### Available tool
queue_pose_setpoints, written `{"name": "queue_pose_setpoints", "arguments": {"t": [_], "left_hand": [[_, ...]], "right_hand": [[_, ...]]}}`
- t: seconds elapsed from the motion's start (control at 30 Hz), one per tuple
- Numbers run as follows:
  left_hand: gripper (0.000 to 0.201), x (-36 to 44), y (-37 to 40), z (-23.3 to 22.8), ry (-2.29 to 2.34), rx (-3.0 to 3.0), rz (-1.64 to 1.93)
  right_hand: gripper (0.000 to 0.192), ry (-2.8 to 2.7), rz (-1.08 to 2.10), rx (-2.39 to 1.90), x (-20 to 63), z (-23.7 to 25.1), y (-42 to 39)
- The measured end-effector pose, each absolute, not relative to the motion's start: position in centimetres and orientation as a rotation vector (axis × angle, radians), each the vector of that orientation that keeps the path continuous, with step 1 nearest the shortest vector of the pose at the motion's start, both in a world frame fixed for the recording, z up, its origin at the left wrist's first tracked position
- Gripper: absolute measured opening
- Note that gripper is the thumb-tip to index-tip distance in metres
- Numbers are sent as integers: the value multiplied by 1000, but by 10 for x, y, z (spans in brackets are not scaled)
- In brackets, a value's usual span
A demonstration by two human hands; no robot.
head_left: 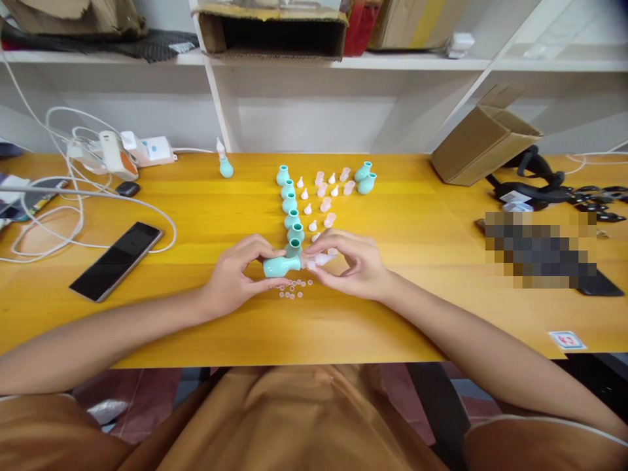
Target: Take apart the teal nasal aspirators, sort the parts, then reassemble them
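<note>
Left hand [234, 275] grips a teal bulb [280, 265] lying sideways, right hand [354, 263] pinches its clear tip [321, 260], above the tabletop [196, 216].

Bright, even daylight fills the scene, strongest at the upper right, where the white shelf [564, 39] washes out. The yellow table [392, 327] shows a soft sheen and only faint shadows under the hands. Straight edges bow near the borders from the wide lens. 1 patch [540, 252] at right is pixelated. The centre is sharp, and small parts far back look soft.
</note>
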State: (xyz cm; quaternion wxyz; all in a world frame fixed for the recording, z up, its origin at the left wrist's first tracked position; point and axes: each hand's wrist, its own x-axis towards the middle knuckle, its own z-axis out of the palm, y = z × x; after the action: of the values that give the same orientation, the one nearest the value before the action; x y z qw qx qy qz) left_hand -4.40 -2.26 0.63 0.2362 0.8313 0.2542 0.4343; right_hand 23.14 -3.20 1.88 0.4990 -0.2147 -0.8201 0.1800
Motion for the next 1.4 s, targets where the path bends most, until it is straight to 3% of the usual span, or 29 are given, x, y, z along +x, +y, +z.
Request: {"name": "queue_pose_setpoints", "arguments": {"t": [1.17, 1.4], "left_hand": [[41, -45, -25, 8, 651, 2377, 1259], [43, -42, -24, 4, 743, 2316, 1322]], "right_hand": [[19, -1925, 603, -570, 228, 10, -31], [36, -1756, 987, -541, 233, 12, -25]]}}
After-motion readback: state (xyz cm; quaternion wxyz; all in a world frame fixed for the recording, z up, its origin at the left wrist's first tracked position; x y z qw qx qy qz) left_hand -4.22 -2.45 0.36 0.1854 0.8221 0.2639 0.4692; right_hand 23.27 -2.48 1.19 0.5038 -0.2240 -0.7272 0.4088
